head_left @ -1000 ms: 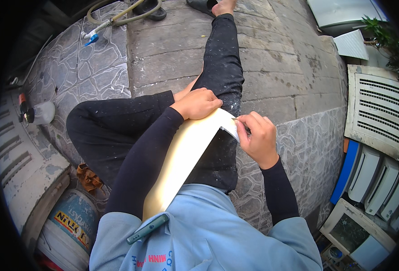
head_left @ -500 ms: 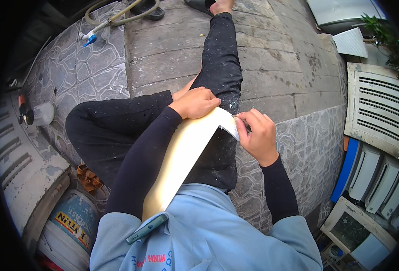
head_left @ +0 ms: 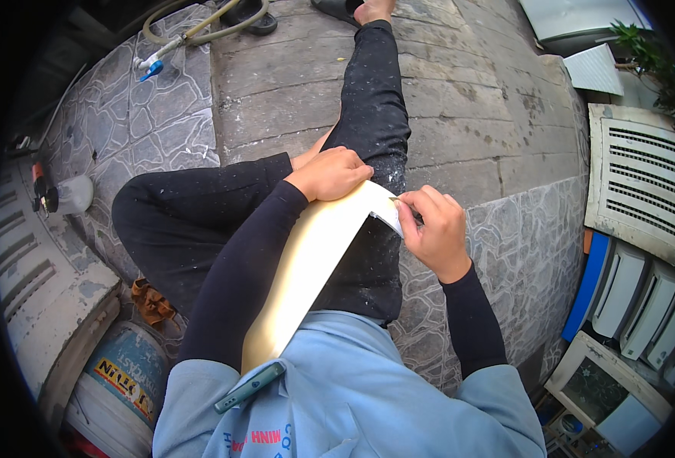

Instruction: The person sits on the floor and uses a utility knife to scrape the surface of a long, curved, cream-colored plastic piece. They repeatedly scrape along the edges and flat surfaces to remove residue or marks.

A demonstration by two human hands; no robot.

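A long pale cream panel with a bent white end lies diagonally across my lap, over the black-trousered legs. My left hand rests with curled fingers on the panel's upper edge, gripping it near the bend. My right hand pinches a small thin tool at the panel's far corner; the tool is mostly hidden by the fingers, so I cannot make out its kind. A dark teal phone sits in the pocket of my blue shirt.
Hose with blue valve upper left; spray bottle, bucket and peeling white casing at left. Slatted white panel, white units, blue board and plant at right. Paved floor surrounds my legs.
Both hands have shifted very slightly upward since a second ago. My right hand's fingers move a little at the panel's corner, still pinching. The panel stays in place.
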